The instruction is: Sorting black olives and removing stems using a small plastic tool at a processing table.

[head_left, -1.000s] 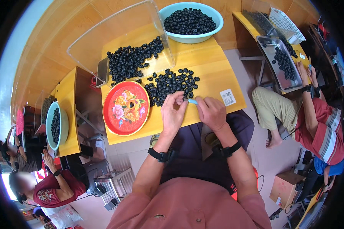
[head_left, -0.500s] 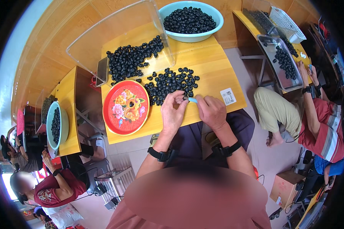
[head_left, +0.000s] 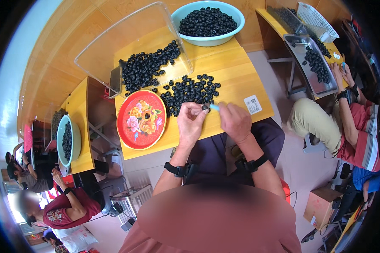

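Mid-frame, we pinch a black ring (head_left: pixel 205 108) in our left hand (head_left: pixel 191 122), fingertips closed on it so its hole faces the blue stick (head_left: pixel 214 107), gripped in our closed right hand (head_left: pixel 235 122) w/ the tip at the ring. Just above: loose ring pile (head_left: pixel 190 90) on the yellow table (head_left: pixel 240 80), within reach. Red tray (head_left: pixel 141 119) sits left of our hands; clear bin (head_left: pixel 131 50) & teal bowl (head_left: pixel 208 22) toward the upper frame.

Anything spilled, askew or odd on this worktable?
The clear plastic bin lies tipped on its side, black rings spread from its mouth across the yellow table. One ring sits on the red tray.
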A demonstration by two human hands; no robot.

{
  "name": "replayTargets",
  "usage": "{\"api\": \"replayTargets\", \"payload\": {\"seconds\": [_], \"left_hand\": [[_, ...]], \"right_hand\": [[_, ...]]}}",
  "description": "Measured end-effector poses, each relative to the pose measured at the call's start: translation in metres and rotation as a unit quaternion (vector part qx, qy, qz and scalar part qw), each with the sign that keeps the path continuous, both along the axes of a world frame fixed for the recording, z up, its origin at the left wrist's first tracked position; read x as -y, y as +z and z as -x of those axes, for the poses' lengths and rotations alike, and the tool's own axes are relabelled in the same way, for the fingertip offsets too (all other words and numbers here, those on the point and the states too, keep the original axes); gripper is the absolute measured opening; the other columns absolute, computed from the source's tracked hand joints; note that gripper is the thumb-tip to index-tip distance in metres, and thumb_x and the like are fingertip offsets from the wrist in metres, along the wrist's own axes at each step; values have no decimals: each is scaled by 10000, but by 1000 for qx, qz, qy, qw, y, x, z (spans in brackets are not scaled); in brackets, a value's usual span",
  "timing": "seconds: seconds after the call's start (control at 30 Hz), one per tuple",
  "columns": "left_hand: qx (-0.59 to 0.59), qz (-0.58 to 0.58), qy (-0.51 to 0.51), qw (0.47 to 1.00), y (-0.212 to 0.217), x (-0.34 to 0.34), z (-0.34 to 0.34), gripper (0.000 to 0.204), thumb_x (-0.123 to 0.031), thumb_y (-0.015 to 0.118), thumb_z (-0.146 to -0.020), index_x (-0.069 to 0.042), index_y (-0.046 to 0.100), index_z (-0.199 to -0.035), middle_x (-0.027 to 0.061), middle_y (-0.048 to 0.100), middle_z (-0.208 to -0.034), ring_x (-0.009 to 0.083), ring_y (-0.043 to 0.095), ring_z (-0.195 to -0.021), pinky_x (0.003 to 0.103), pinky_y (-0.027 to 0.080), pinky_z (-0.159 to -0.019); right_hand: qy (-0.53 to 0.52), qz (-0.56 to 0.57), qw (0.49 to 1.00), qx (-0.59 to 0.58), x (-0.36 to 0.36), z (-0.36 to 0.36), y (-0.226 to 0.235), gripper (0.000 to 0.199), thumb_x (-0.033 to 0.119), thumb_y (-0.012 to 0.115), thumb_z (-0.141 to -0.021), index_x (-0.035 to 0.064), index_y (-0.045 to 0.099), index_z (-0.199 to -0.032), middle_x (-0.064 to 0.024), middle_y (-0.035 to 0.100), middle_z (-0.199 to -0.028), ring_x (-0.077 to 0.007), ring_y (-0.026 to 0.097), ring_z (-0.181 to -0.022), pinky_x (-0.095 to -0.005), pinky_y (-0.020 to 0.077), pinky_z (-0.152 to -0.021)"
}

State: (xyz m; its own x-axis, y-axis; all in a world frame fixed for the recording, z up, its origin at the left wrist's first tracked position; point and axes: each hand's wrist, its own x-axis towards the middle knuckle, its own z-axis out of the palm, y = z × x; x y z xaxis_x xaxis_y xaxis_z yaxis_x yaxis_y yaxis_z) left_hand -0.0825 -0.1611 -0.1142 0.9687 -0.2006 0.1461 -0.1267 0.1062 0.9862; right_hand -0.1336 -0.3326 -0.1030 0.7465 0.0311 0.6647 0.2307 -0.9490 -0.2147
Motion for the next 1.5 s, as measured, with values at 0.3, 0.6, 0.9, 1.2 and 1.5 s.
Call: {"api": "replayTargets", "payload": {"seconds": [0.3,0.6,0.9,1.2,1.5], "left_hand": [[15,20,3,1000,4,-1,4,301,120,751,-920,18,687,-1195,71,669,-1124,124,700,-1000,255,570,-906],[204,-174,127,955,20,-31,5,243,65,789,-873,-50,780,-1087,94,710,-1038,176,668,-931,293,555,-812],[234,-399,210,861,54,-128,-16,156,14,772,-896,-45,766,-1040,128,733,-1025,289,701,-950,381,562,-884],[284,-523,85,799,36,-66,4,180,-39,743,-900,-40,733,-1079,141,662,-947,341,663,-916,453,551,-829],[232,-488,60,839,45,-53,19,228,-100,775,-912,-24,706,-1116,162,650,-948,371,663,-917,464,557,-821]], "right_hand": [[-50,-36,997,-37,1,-2,1,75,123,700,-932,76,697,-991,-70,562,-747,-254,648,-683,-408,514,-590],[-42,-45,998,-19,-1,-3,0,74,119,692,-935,75,703,-994,-68,563,-750,-252,644,-684,-396,516,-599],[-57,-34,998,-22,1,0,2,80,129,683,-945,80,708,-1004,-65,560,-754,-252,640,-683,-400,516,-609],[-52,-38,998,-24,1,-1,-3,93,134,682,-947,86,692,-1026,-69,552,-753,-267,635,-686,-413,513,-608],[-47,-50,997,-20,0,-1,-1,67,125,687,-942,86,685,-997,-71,556,-757,-270,638,-693,-416,510,-607]]}}
